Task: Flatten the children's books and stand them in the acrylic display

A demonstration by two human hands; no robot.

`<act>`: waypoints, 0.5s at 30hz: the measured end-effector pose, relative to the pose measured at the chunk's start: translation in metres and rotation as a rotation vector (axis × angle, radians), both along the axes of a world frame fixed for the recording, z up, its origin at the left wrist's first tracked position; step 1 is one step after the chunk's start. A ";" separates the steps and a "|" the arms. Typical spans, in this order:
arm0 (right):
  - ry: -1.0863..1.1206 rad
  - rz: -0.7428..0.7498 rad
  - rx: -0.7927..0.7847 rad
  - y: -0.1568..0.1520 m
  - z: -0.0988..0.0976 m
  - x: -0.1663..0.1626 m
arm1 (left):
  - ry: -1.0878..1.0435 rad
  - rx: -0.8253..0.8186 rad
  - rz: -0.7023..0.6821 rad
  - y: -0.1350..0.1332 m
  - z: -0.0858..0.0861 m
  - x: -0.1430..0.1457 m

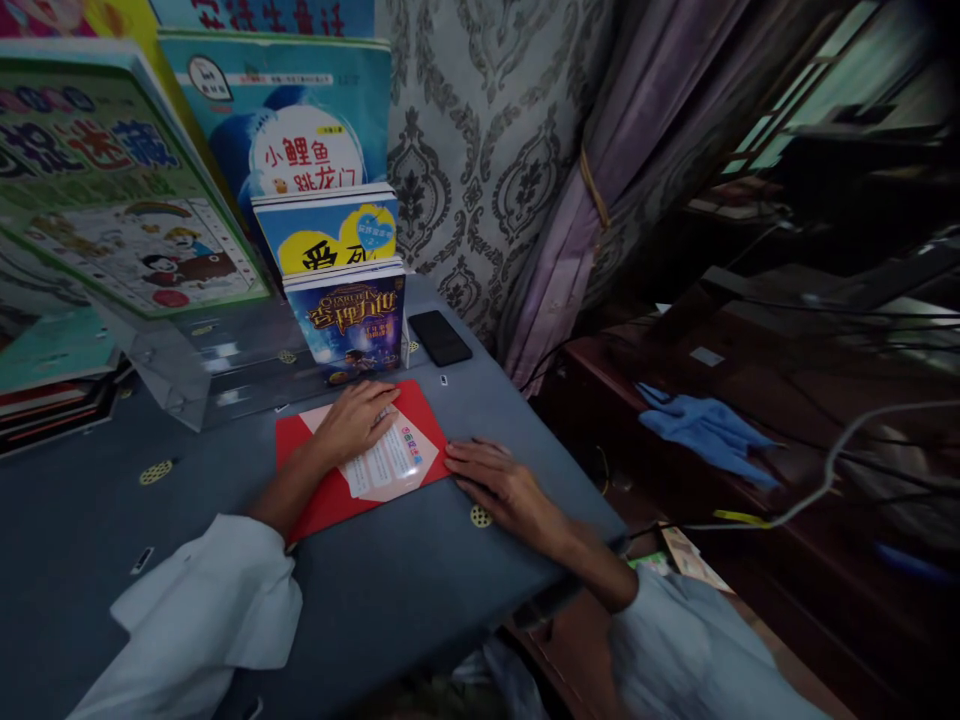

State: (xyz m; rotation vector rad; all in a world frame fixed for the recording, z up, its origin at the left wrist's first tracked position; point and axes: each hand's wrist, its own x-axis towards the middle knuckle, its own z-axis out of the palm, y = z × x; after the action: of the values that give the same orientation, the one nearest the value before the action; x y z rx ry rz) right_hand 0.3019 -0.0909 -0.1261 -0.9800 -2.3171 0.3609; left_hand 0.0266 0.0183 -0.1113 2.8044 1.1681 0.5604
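Observation:
A thin red book [322,504] lies flat on the dark cloth-covered table, with a pale panel of small printed text on its cover. My left hand [358,418] rests on its upper part, palm down, fingers stretched toward the far edge. At the book's right edge, my right hand [504,488] lies flat on the table, its fingertips touching the corner. Neither hand grips anything. Just beyond my left hand stands a dark blue book [352,325] at the front of a clear stepped stand [176,385].
More upright books fill the stand, including a teal one [300,120] and a large green one [135,190]. A black phone [440,338] lies right of it. Stacked books [56,385] sit far left. Patterned wallpaper and a purple curtain [559,250] rise behind. A blue cloth [705,432] lies on dark furniture.

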 end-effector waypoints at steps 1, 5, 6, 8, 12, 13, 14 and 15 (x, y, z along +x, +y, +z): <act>0.010 -0.002 0.010 0.001 -0.001 0.000 | 0.021 -0.005 -0.001 -0.001 0.001 0.001; 0.030 0.001 0.028 0.003 -0.002 -0.001 | 0.092 -0.053 -0.026 -0.007 0.002 0.007; 0.032 0.004 0.031 0.003 -0.001 -0.001 | 0.101 -0.068 -0.035 -0.009 0.002 0.009; 0.030 0.008 0.038 0.002 0.000 -0.002 | 0.114 -0.098 -0.058 -0.013 0.001 0.014; 0.006 0.002 0.032 0.000 0.004 -0.002 | 0.122 -0.140 -0.122 -0.023 0.001 0.023; -0.001 -0.002 0.029 0.000 0.005 -0.003 | 0.124 -0.147 -0.139 -0.026 0.001 0.025; -0.008 -0.006 0.028 0.000 0.005 -0.003 | 0.125 -0.153 -0.156 -0.029 0.002 0.027; -0.012 -0.009 0.029 0.000 0.005 -0.003 | 0.125 -0.157 -0.175 -0.033 0.003 0.028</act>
State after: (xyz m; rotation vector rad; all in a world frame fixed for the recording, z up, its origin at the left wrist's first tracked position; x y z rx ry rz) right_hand 0.2991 -0.0907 -0.1213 -0.9812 -2.3211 0.3176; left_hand 0.0551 -0.0148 -0.1087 2.8009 0.9266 0.2713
